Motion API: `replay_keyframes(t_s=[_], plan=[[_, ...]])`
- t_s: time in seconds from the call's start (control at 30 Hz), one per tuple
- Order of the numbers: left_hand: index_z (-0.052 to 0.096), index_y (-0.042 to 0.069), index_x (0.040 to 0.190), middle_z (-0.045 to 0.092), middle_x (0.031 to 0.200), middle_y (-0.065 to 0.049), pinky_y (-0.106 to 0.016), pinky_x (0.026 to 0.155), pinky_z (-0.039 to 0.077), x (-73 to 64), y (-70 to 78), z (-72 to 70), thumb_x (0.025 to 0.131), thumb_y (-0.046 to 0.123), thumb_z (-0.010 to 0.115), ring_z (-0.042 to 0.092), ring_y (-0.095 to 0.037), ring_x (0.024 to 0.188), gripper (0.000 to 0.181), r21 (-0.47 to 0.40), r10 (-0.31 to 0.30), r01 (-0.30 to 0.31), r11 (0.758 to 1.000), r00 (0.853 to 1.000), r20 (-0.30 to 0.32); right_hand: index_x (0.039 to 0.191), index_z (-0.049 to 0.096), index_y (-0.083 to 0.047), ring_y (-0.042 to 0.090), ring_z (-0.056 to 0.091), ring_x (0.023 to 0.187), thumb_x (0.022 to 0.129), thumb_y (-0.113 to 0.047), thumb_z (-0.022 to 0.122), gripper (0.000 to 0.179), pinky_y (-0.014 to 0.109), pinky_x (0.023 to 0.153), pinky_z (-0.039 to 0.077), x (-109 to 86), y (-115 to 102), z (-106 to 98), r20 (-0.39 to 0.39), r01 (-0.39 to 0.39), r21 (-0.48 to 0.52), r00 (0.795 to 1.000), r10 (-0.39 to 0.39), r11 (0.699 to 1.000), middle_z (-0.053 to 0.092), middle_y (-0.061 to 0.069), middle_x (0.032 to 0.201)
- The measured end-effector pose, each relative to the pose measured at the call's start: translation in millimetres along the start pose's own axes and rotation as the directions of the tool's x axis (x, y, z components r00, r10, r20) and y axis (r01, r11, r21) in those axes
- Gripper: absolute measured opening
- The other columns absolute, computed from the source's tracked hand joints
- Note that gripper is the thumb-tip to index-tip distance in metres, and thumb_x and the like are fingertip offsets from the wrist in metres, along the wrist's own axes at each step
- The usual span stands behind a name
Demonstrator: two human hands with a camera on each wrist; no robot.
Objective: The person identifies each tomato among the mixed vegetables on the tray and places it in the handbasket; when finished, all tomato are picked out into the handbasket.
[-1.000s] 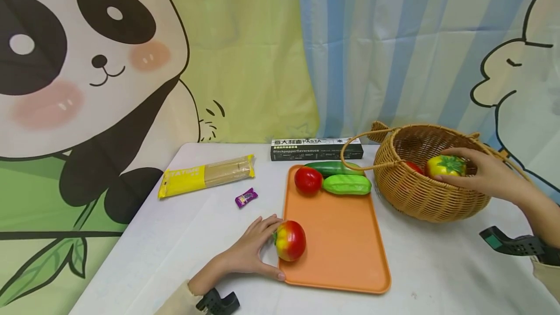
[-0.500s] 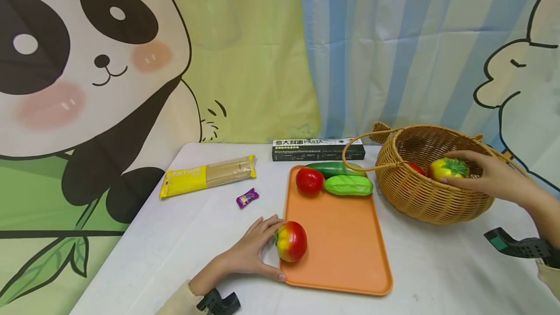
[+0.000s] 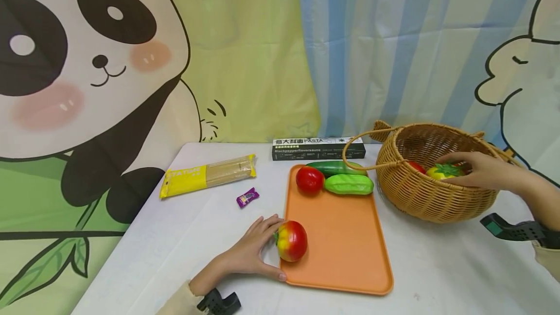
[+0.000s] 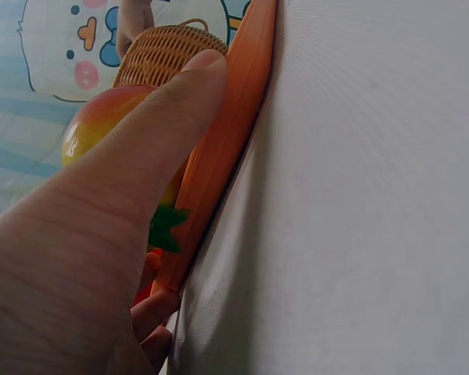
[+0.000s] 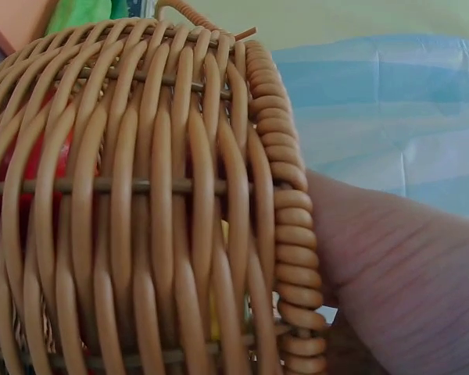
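My right hand (image 3: 485, 171) reaches over the rim of the wicker basket (image 3: 433, 205) and grips a yellow toy fruit with a green leafy top (image 3: 444, 171) inside it. Part of a red toy (image 3: 416, 166) shows beside that fruit. In the right wrist view the basket weave (image 5: 141, 195) hides most of the fingers. My left hand (image 3: 247, 252) rests at the left edge of an orange tray (image 3: 337, 242), thumb and fingers spread along it. Within that span a red-and-yellow toy fruit (image 3: 292, 241) lies on the tray, its green leaves (image 4: 168, 228) toward the palm.
At the tray's far end lie a red toy tomato (image 3: 309, 181), a light green toy cucumber (image 3: 348, 184) and a dark green one (image 3: 334, 168). Behind stands a black pasta box (image 3: 318, 149). A yellow pasta packet (image 3: 207, 176) and a purple candy (image 3: 247, 198) lie left.
My right hand has lowered the yellow toy fruit a little deeper into the basket and tilted over it. The left hand and the red-and-yellow fruit have stayed in place.
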State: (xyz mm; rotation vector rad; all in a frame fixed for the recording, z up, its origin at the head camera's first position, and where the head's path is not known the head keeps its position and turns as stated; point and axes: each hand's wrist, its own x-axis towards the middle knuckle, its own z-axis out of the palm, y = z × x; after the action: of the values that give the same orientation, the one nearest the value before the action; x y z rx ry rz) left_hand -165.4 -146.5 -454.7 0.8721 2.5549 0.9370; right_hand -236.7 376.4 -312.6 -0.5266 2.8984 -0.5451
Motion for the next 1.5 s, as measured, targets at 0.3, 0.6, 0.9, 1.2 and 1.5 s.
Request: replay_keyframes(t_s=[0.3, 0.6, 0.9, 1.2, 1.5], plan=[[0.033, 0.02, 0.152, 0.024, 0.16, -0.004, -0.051, 0.121, -0.002, 0.2, 0.9, -0.6, 0.067, 0.058, 0.082, 0.011, -0.024, 0.15, 0.106, 0.007, 0.004, -0.004, 1.0, 1.0, 0.002, 0.119, 0.058, 0.01, 0.032, 0.062, 0.094, 0.085, -0.008, 0.074, 0.042, 0.021, 0.066, 0.054, -3.8, 2.0, 4.1, -0.039, 0.049, 0.059, 0.998, -0.046, 0.997, 0.063, 0.027, 0.114], [0.033, 0.02, 0.152, 0.024, 0.16, -0.004, -0.052, 0.121, -0.002, -0.1, -1.0, 0.3, 0.066, 0.059, 0.082, 0.011, -0.025, 0.15, 0.106, 0.007, 0.005, -0.005, 1.0, 1.0, -0.004, 0.119, 0.06, 0.005, 0.0, 0.055, 0.086, 0.088, -0.012, 0.072, 0.037, 0.022, 0.062, 0.052, -7.3, 0.4, 8.6, -0.103, 0.06, 0.056, 0.993, -0.054, 0.997, 0.065, 0.022, 0.109], [0.033, 0.02, 0.152, 0.023, 0.16, -0.004, -0.051, 0.121, -0.002, -0.5, -0.8, 0.7, 0.067, 0.058, 0.082, 0.01, -0.025, 0.15, 0.105, 0.006, 0.005, -0.005, 1.0, 1.0, -0.003, 0.113, 0.066, -0.001, -0.013, 0.051, 0.078, 0.086, -0.014, 0.075, 0.032, 0.02, 0.058, 0.049, -13.4, -5.1, 15.5, -0.247, 0.08, 0.028, 0.967, -0.071, 0.996, 0.071, 0.011, 0.096], [0.032, 0.021, 0.153, 0.024, 0.16, -0.003, -0.052, 0.121, -0.001, -0.4, -0.9, 1.6, 0.067, 0.058, 0.081, 0.011, -0.025, 0.15, 0.105, 0.004, 0.012, -0.012, 1.0, 1.0, -0.001, 0.115, 0.065, -0.001, 0.015, 0.066, 0.084, 0.089, -0.017, 0.073, 0.032, 0.02, 0.057, 0.049, -16.9, -15.3, 19.4, -0.297, 0.027, 0.086, 0.955, 0.0, 0.996, 0.068, 0.025, 0.104], [0.033, 0.021, 0.152, 0.023, 0.16, -0.005, -0.052, 0.121, -0.001, -0.3, -1.1, 1.1, 0.067, 0.058, 0.082, 0.011, -0.026, 0.149, 0.105, 0.005, 0.004, -0.004, 1.0, 1.0, -0.002, 0.121, 0.061, 0.0, -0.007, 0.06, 0.084, 0.092, -0.017, 0.069, 0.035, 0.011, 0.06, 0.048, -19.7, -25.1, 24.6, -0.385, 0.028, 0.162, 0.922, 0.037, 0.986, 0.064, 0.029, 0.111]])
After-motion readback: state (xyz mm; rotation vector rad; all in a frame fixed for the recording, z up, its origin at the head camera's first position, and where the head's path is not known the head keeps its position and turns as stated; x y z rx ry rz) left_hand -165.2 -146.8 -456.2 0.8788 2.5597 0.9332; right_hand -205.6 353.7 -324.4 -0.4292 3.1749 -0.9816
